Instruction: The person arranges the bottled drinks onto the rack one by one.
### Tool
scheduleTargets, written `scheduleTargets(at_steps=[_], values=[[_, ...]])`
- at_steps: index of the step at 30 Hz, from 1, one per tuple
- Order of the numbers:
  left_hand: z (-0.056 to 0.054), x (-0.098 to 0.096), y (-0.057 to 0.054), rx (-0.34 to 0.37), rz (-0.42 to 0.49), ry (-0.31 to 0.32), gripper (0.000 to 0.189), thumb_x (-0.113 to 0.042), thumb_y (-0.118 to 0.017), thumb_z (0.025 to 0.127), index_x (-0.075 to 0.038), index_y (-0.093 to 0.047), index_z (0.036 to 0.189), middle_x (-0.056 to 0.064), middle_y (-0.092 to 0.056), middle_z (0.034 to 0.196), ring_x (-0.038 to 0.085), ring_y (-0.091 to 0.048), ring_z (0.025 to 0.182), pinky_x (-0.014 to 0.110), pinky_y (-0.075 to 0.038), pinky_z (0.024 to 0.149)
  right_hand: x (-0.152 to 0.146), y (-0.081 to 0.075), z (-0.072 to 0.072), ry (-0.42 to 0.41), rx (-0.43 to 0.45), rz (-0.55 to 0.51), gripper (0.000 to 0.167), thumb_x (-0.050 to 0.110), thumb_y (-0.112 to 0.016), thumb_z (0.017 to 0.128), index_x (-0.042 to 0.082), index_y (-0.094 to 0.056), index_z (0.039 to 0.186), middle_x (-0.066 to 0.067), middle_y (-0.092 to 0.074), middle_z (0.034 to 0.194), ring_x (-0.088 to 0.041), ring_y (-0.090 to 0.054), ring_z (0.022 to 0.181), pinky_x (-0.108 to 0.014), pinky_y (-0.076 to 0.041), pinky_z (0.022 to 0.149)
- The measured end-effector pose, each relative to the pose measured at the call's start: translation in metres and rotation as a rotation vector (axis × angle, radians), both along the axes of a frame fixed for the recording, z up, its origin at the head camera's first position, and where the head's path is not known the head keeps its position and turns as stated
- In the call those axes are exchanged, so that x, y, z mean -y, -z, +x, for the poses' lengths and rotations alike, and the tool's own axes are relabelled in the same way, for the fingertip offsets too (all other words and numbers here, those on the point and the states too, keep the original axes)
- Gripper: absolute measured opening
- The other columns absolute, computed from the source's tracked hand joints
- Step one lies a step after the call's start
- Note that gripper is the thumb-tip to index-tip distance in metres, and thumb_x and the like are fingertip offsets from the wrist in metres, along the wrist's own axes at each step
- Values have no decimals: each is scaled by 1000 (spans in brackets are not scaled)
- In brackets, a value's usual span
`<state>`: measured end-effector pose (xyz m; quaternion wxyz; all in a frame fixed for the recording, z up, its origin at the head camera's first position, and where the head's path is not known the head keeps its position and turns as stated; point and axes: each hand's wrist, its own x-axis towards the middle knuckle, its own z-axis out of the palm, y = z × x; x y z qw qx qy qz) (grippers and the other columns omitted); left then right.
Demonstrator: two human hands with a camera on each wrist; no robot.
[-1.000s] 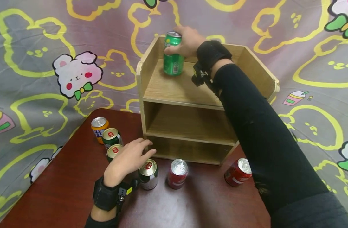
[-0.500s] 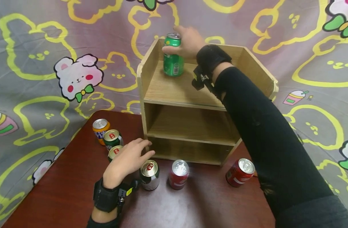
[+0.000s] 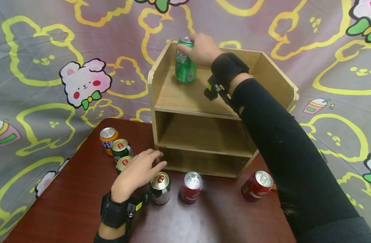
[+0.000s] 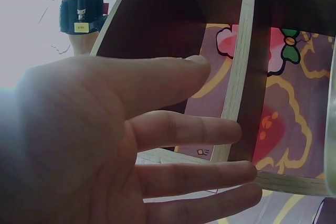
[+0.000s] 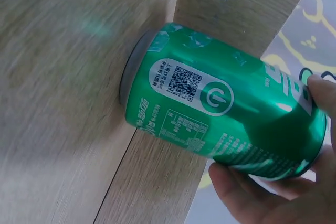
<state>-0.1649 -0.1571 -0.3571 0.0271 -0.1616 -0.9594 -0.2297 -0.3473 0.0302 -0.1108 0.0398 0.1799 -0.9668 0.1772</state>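
Observation:
A green soda can (image 3: 185,71) stands upright near the left wall on the top level of a wooden shelf unit (image 3: 200,99). My right hand (image 3: 205,51) grips the upper part of that can, thumb on the near side. Seen from the right wrist, the base of the green can (image 5: 194,103) meets the wood, and fingers hold its top end. My left hand (image 3: 137,172) hovers by the unit's lower left corner with fingers extended and nothing held. In the left wrist view, the left hand (image 4: 157,140) is spread before the shelves.
Left on the table (image 3: 67,199) are an orange can (image 3: 108,140) and two dark green cans, one partly behind my left hand. A dark-and-silver can (image 3: 160,189) and a red can (image 3: 191,189) stand in front of the unit. Another red can (image 3: 257,185) is right, beside my sleeve.
The green can has turned in place, so white lettering now shows at its front. My right hand has shifted its fingers around its top. The left hand has stayed put.

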Motion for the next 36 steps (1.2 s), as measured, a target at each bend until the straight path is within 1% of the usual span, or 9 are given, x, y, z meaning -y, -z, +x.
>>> scheduleTargets(at_steps=[3,6,11,19,22,25,28,30,36], values=[[-1,0,0,2,-1,3,40,-36,-61,92,-7,-63,119,12,-60,115,27,-59,104,46,-48,83,-1,-2,-3,-9,35,9,74,55,-35,96,12,-12,152,-10,-32,150,-22,-31,136,-32,-27,108],[-1,2,0,4,-2,7,40,-36,-60,92,-6,-63,119,12,-60,115,27,-59,103,46,-48,83,-1,-3,-5,-13,60,17,74,55,-33,97,13,-6,152,-9,-24,153,-21,-22,140,-33,-21,111],[0,2,-2,2,-6,6,40,-36,-60,92,-6,-63,119,11,-60,114,27,-59,102,45,-49,81,1,-7,-5,-19,100,6,72,53,-33,98,16,-2,152,-7,-17,155,-18,-15,141,-32,-14,112],[1,3,-2,-7,9,-1,38,-35,-61,92,-6,-63,117,10,-61,112,26,-59,101,45,-48,82,-2,-5,-2,-58,224,-181,63,43,-36,100,27,-4,152,5,-7,157,-10,-4,141,-31,-8,113],[1,4,-2,-11,11,5,38,-35,-61,92,-6,-63,117,10,-61,111,26,-59,101,45,-48,82,1,-5,2,-63,196,-153,59,40,-33,102,27,-7,153,3,-6,157,-12,-4,142,-34,-9,113],[1,5,-1,-19,8,8,38,-35,-61,92,-7,-63,117,9,-61,111,26,-60,101,45,-48,82,6,-5,7,-25,114,-75,56,40,-31,102,26,-11,153,-2,-9,157,-17,-10,142,-36,-17,112],[1,5,-1,-19,12,8,38,-35,-61,92,-6,-63,118,10,-61,112,26,-59,102,45,-48,82,11,-5,10,21,68,-47,55,40,-31,102,27,-13,152,-2,-14,157,-16,-17,141,-33,-25,109],[1,4,-2,-12,13,9,39,-35,-61,92,-6,-63,118,11,-61,113,26,-59,102,46,-48,83,12,-5,10,32,67,-57,55,40,-32,102,27,-14,152,0,-17,156,-14,-19,140,-30,-28,108],[1,3,-3,-1,15,13,39,-35,-61,92,-6,-63,119,11,-60,115,27,-59,103,46,-48,83,9,-5,3,6,112,-81,54,36,-31,102,28,-12,152,2,-17,156,-12,-16,140,-31,-23,110]])
